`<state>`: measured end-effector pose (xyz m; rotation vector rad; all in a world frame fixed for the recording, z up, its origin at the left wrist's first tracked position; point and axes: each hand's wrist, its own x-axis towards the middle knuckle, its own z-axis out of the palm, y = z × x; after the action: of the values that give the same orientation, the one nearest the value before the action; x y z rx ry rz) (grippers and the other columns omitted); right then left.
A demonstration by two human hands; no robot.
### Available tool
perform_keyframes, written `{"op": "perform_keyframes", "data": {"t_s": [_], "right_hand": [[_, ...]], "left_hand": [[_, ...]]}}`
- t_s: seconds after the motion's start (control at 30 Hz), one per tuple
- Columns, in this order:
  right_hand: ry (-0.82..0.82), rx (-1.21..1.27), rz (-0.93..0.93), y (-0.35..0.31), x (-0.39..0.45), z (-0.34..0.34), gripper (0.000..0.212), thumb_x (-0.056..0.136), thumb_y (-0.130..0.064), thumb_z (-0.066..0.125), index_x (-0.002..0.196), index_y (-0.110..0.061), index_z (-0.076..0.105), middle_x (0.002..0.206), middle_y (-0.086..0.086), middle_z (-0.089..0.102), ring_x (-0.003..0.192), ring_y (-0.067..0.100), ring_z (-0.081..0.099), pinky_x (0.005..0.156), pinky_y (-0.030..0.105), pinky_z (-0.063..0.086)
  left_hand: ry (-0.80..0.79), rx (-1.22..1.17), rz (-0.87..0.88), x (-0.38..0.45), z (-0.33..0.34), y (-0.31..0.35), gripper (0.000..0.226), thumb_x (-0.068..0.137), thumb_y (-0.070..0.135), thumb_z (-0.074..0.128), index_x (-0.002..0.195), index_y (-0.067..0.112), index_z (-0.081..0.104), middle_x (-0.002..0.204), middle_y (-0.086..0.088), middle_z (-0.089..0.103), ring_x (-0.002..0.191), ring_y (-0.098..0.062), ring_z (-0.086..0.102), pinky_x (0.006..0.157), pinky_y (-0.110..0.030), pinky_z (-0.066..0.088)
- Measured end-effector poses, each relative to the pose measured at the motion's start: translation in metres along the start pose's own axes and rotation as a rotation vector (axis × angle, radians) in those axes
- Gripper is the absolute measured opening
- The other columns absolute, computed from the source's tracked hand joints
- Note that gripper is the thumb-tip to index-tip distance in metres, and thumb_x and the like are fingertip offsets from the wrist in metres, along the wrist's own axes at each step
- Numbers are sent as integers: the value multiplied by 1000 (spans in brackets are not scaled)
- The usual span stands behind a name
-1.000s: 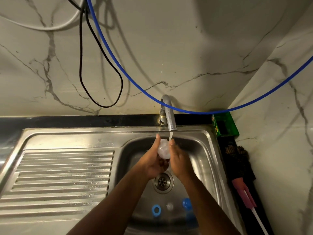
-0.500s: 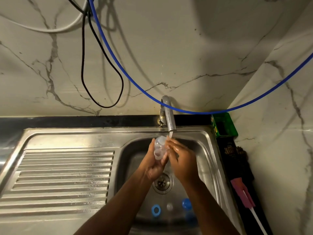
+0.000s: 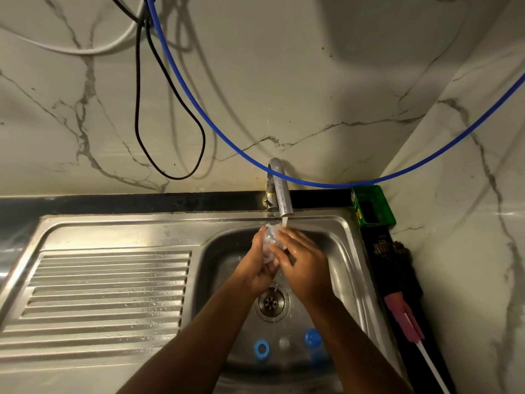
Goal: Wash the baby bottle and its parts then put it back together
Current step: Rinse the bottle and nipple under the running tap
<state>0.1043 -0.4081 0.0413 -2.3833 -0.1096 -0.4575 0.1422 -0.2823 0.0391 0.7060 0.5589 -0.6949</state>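
Water runs in a thin stream from the curved chrome tap [image 3: 279, 191] onto a small clear plastic bottle part [image 3: 270, 242] held over the basin of the stainless steel sink [image 3: 345, 251]. Left hand [image 3: 260, 264] cups the clear part from the left, fingers curled round it; right hand [image 3: 302, 261] grips it from the right, fingertips laid over its upper side. Exact form of the part cannot be told, since it is blurred and mostly covered. Both hands are wet and sit directly above the round metal drain [image 3: 271, 302]. On the basin floor, near edge: a blue plastic ring [image 3: 261, 349], a small clear round piece [image 3: 284, 342] just beside it, and a blue rounded cap [image 3: 312, 337] to the right of that. Ribbed draining board [image 3: 108, 291] lies to the left of the basin. A green box [image 3: 372, 204] stands in the corner at right, with a pink-headed brush with white handle [image 3: 409, 322] lying on the dark ledge nearer the camera. A blue hose [image 3: 227, 137] and a black cable [image 3: 139, 109] hang against the marble-patterned wall.
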Motion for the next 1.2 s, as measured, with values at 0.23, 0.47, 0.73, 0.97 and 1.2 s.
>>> {"op": "perform_keyframes", "data": {"t_s": [0.23,0.47,0.73,0.97,1.2], "right_hand": [[-24,4,-63,6,6,5,35,99,-36,61,127,-16,70,129,0,70,126,12,60,107,35,51],[-113,71,-40,9,10,4,48,103,-45,52,142,-18,60,135,2,68,125,12,63,104,35,54],[-62,28,-169,22,-1,10,53,109,-36,48,154,-9,45,161,7,44,151,16,38,120,26,37],[-296,975,727,-13,26,-5,33,105,-33,54,137,-33,62,135,-4,66,121,18,66,98,37,58],[72,872,757,-23,25,8,22,100,-41,62,113,-27,73,105,-3,78,95,13,76,75,29,62]], "left_hand": [[-39,-59,-1,-4,-4,5,51,102,45,59,125,1,66,101,-17,77,78,-18,74,66,-27,66],[-22,-41,8,7,-8,11,57,99,44,64,132,-2,64,109,-22,75,73,-19,75,55,-25,63],[54,132,11,13,-7,17,56,97,44,69,132,1,65,98,-15,76,77,-18,74,59,-24,62],[-38,56,-21,8,-8,6,59,94,46,71,128,-3,68,110,-22,73,78,-21,75,66,-24,64],[-99,39,44,3,0,2,68,89,48,72,137,1,62,123,-24,71,83,-22,77,61,-25,64]]}}
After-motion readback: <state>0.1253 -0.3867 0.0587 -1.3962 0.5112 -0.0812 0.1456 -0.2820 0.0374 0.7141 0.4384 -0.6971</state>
